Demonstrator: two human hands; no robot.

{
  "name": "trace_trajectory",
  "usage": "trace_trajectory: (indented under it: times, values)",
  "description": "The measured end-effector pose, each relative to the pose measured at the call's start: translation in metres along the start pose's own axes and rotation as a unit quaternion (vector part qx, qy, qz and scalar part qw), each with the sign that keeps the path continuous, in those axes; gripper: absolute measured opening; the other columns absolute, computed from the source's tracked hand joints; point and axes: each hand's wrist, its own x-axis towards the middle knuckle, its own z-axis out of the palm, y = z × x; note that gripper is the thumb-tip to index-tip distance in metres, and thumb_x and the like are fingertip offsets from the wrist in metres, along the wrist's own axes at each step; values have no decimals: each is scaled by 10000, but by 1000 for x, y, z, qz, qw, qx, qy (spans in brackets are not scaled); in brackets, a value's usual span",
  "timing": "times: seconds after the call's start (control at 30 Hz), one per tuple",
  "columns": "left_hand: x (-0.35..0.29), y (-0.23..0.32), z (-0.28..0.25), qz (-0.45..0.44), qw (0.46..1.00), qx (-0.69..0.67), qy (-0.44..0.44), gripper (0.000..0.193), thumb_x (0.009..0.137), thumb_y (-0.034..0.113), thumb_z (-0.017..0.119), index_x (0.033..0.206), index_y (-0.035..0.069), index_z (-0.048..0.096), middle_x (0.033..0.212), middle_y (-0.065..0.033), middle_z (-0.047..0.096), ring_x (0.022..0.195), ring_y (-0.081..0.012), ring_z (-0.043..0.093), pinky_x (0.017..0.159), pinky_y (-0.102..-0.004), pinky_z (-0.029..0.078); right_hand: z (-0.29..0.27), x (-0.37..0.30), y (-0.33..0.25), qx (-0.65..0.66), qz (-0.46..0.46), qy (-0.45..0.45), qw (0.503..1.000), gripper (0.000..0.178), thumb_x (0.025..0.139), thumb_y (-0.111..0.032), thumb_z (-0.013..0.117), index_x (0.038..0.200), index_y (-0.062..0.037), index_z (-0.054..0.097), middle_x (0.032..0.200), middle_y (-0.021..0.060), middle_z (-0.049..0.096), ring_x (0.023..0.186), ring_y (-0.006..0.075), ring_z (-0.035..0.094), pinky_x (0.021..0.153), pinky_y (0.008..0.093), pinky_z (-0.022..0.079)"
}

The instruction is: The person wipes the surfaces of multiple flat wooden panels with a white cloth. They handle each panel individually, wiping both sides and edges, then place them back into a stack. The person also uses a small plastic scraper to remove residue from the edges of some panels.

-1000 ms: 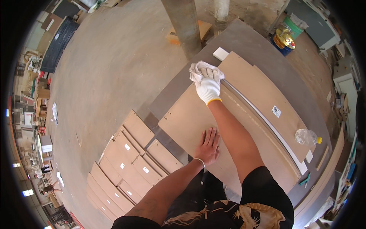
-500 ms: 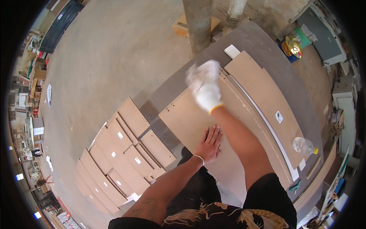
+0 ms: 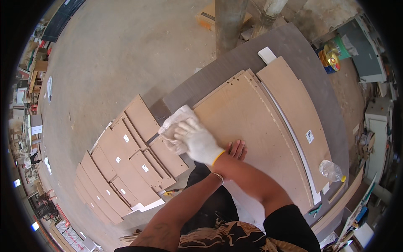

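Observation:
My right hand (image 3: 195, 140), in a white knitted glove with a yellow cuff, presses a crumpled white cloth (image 3: 173, 122) at the left edge of a light brown wood panel (image 3: 239, 109). The panel lies flat, with small holes near its far edge. My bare left hand (image 3: 238, 149) rests on the same panel, fingers stretched out. My right forearm crosses over it and hides its back. A pale bracelet (image 3: 219, 178) circles my left wrist.
A narrower panel (image 3: 294, 92) with a label lies on the dark tabletop (image 3: 289, 44), right of the wide one. A clear plastic bottle (image 3: 331, 170) lies near its end. Several stacked panels (image 3: 142, 119) stand at left. A pillar (image 3: 230, 25) rises beyond the table.
My gloved right hand has swept with the cloth from the panel's far edge toward its left, near edge. My left hand stays on the panel, now partly covered by the right forearm.

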Motion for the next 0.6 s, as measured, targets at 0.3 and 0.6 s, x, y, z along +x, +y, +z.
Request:
trace_trajectory:
  times: [0.3, 0.6]
  values:
    - [-7, 5, -10, 8, 990, -66, -126, 829, 889, 410, 643, 1559, -17, 408, 1692, -237, 294, 1585, -396, 248, 1294, -579, 180, -50, 27, 80, -80, 199, 171, 962, 432, 1020, -276, 530, 1429, -148, 582, 1325, 206, 590, 1277, 475, 497, 1151, 531, 373]
    - [-10, 3, -14, 11, 998, -38, 48, 701, 949, 414, 555, 1487, -29, 472, 1562, -207, 473, 1487, -389, 393, 1287, -519, 220, -69, 28, 42, -114, 49, -59, 991, 258, 911, -162, 594, 1142, -102, 690, 1229, 102, 635, 1254, 317, 524, 1131, 479, 388]
